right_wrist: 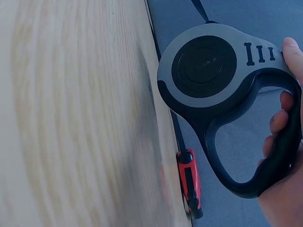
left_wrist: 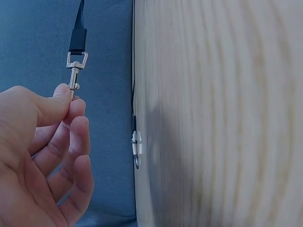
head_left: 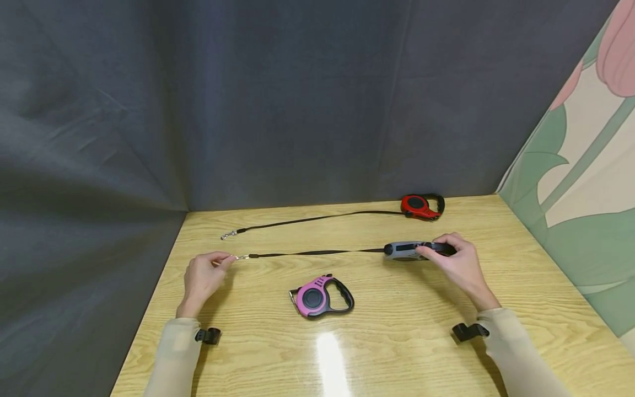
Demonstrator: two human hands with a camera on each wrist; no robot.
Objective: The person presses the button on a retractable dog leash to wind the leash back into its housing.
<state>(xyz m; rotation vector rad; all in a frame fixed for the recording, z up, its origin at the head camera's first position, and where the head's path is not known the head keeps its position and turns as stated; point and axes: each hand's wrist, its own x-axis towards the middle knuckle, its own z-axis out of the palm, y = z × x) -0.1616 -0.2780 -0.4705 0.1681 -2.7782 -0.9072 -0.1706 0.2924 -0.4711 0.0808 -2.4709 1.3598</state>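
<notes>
My right hand [head_left: 460, 264] grips the black handle of a grey retractable dog leash [right_wrist: 163, 71], fingers through its loop and thumb on top of the casing. A black strap [head_left: 317, 252] runs left from it, stretched nearly straight above the table. At the strap's far end, my left hand [head_left: 203, 275] pinches the silver snap hook [left_wrist: 74, 78] between thumb and index finger, the other fingers loosely curled. Nearer the front, a pink retractable leash [head_left: 312, 298] with a black handle lies flat between the two hands.
Farther back, a red retractable leash [head_left: 415, 206] lies on the wooden table [head_left: 397, 347], its strap drawn out left to a silver snap hook [head_left: 229, 235]. Dark grey cloth [head_left: 297, 110] hangs behind and at the left. Flower-patterned fabric [head_left: 585, 165] borders the right side.
</notes>
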